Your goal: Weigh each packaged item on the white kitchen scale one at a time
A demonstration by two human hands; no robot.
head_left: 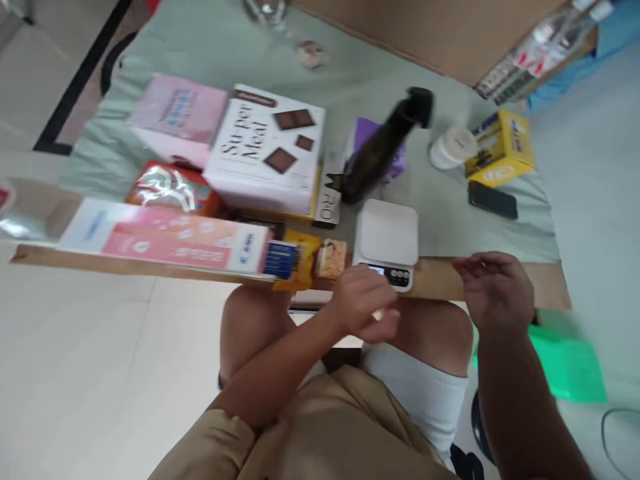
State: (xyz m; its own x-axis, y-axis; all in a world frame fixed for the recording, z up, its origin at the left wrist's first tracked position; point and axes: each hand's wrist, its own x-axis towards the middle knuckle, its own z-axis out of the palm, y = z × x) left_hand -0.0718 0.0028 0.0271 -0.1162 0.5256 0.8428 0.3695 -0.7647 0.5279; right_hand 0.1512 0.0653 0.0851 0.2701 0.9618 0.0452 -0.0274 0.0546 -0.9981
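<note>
A white kitchen scale (389, 233) with a lit display stands at the table's near edge. My left hand (367, 300) is just in front of its lower left corner, fingers curled in, with nothing visible in them. To the right of the scale, my right hand (500, 287) is over the table edge, palm partly showing, fingers loosely bent and apart, apparently holding nothing. Left of the scale lie a small snack packet (332, 259) and a yellow packet (303, 260) with a blue label. Behind the scale a dark bottle (383, 153) appears tilted.
A white "Super Meal" box (267, 150), pink package (180, 117), orange-red packet (167, 187) and long pink box (175, 237) fill the left side. On the right are a white jar (453, 148), yellow box (503, 148), phone (493, 200) and clear bottles (543, 50).
</note>
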